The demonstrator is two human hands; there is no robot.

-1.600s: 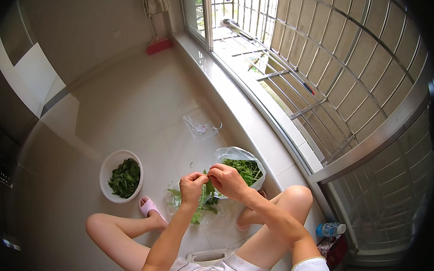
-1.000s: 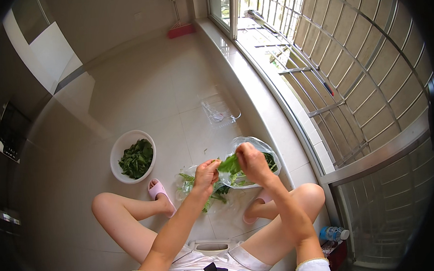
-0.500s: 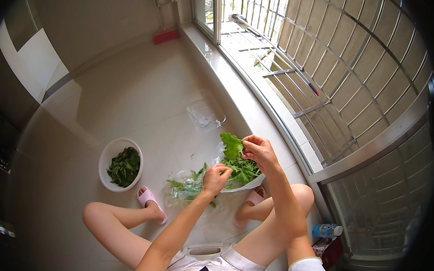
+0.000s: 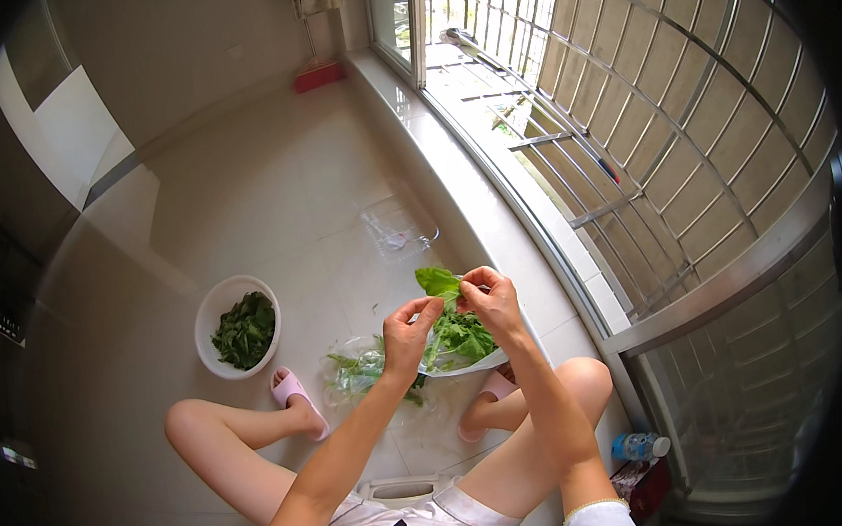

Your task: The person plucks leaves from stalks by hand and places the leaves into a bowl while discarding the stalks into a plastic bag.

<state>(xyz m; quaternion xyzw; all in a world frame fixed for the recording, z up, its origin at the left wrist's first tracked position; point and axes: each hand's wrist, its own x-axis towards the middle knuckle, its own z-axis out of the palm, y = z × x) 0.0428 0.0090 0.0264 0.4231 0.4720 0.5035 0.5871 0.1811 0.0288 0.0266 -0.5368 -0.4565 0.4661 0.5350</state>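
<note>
— So where do we stand with the greens?

— We have a leaf [image 4: 439, 281] up between both hands, above the right-hand bowl [image 4: 485, 363]. Our right hand [image 4: 491, 299] pinches its stem end with thumb and fingers; our left hand [image 4: 408, 333] is curled just below, fingertips closed on the lower stalk.

— And the rest of the bunch?

— Under our hands the bowl holds a good heap of greens [image 4: 462, 336]. Beside it, on the floor between our feet, some stalks [image 4: 360, 371] lie on a clear bag.

— What about the white bowl [image 4: 214, 314] by our left slipper [image 4: 294, 391]?

— It holds a dark pile of leaves [image 4: 245, 329] that covers only part of it. We judge that to be the picked lot, so the work looks partway through: one modest pile done, and a fuller heap left to go through.

— Anything else around us?

— An empty clear tub [image 4: 400, 231] farther off near the sill, and a bottle [image 4: 639, 445] by our right knee.
</note>
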